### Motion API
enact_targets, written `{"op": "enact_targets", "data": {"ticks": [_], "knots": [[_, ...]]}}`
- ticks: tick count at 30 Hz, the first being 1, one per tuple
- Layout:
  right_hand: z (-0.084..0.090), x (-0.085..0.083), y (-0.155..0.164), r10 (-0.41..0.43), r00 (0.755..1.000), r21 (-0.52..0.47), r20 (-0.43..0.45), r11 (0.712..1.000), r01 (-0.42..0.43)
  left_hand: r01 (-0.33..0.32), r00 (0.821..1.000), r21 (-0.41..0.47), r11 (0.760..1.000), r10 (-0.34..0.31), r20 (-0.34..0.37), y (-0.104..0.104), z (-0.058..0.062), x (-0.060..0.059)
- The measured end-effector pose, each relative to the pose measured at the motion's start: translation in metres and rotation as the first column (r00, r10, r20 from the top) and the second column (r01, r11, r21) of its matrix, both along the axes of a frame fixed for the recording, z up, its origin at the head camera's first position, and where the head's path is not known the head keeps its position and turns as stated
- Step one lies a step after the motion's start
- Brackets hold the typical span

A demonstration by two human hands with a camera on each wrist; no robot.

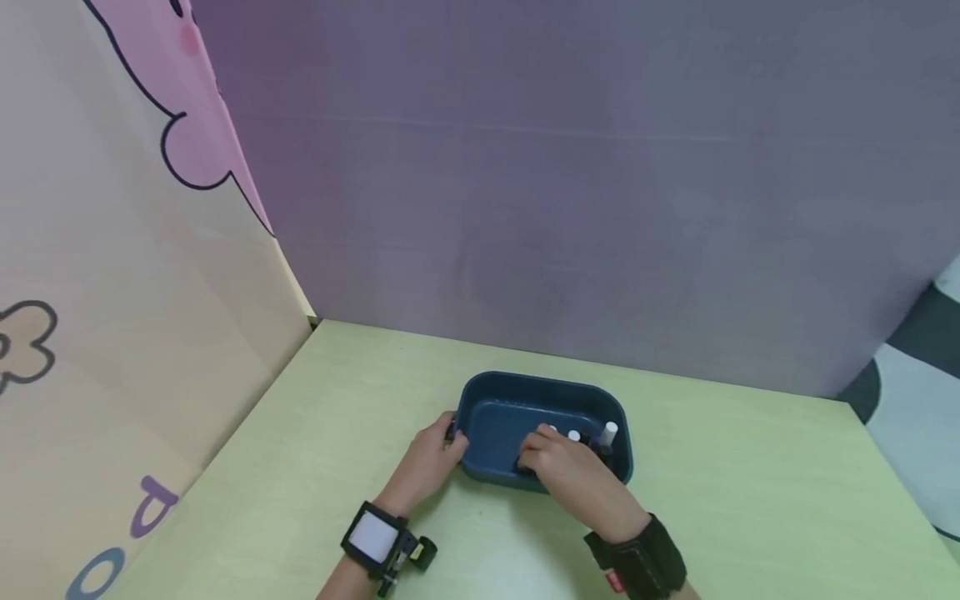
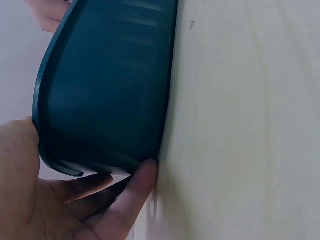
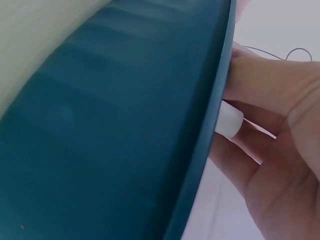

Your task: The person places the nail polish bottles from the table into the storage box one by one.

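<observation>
Both wrists sit closest to the camera. Right hand (image 1: 558,467) reaches over the near rim into the tub (image 1: 491,417), fingers curled among small white-capped bottles (image 1: 608,433); can't tell if it actually grips one. Left hand (image 1: 429,462) cups the tub's left end, fingers (image 2: 131,192) pressed on the wall. Tub's dark teal, oblong with rounded corners, long axis running left-right, sitting mid-table (image 1: 750,500)
</observation>
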State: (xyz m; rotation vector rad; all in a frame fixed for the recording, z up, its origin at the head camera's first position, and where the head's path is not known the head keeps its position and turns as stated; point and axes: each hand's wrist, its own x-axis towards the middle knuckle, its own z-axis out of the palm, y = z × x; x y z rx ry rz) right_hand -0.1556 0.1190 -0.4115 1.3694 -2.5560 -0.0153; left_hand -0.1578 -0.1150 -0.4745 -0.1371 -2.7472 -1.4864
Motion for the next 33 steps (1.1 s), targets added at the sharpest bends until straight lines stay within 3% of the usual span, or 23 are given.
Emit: {"op": "enact_targets", "data": {"ticks": [10,17,24,33], "knots": [[0.002,-0.001,0.004,0.001,0.999,-0.042,-0.033,0.999,-0.003,-0.016,0.999,-0.061,0.998,0.013,-0.04,0.005,0.007,-0.001],[0.003,0.001,0.007,0.018,0.998,-0.042,-0.053,0.999,-0.021,0.014,0.999,-0.064,0.998,-0.017,-0.035,0.008,0.009,-0.001],[0.0,0.009,0.014,0.002,0.999,-0.056,-0.034,0.998,-0.004,0.036,0.999,-0.059,0.998,-0.037,-0.024,0.013,0.006,0.007],[0.002,0.015,0.01,0.001,1.0,-0.103,-0.02,0.995,-0.003,0.019,0.999,-0.058,0.998,-0.021,-0.033,0.01,0.01,0.015]]}}
